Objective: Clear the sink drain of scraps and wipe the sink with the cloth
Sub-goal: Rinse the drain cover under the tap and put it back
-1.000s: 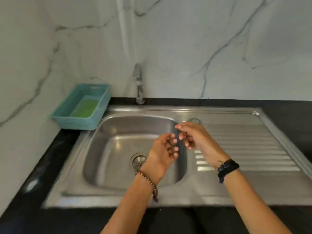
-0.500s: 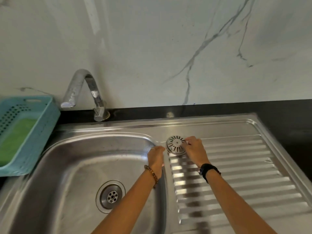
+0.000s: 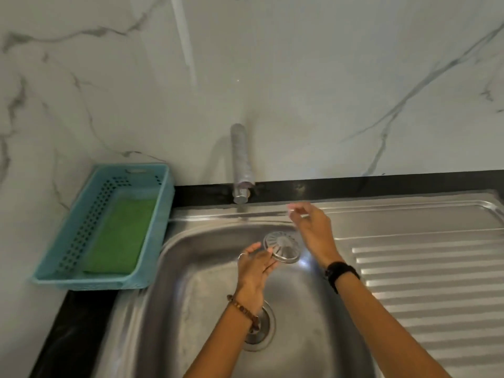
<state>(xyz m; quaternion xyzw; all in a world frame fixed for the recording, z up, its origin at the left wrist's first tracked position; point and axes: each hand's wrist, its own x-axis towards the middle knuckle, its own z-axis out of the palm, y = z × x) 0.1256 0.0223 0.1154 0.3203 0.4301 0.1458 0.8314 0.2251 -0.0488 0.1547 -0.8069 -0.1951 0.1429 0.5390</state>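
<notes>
Marble-walled kitchen counter held a steel sink [image 3: 191, 296]. Above the basin, the left hand [image 3: 255, 266] pinched a round metal strainer [image 3: 282, 246] at its edge. The right hand [image 3: 313, 227] hovered just beside it, fingers loose, holding nothing. A green cloth [image 3: 120, 236] lay in a teal basket [image 3: 90, 282] at left, near the drain [image 3: 260, 327].

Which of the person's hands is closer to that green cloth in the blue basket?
Left. The left hand holds the strainer over the basin, on the green cloth's side; the right hand is beyond it, near the drainboard.
</notes>
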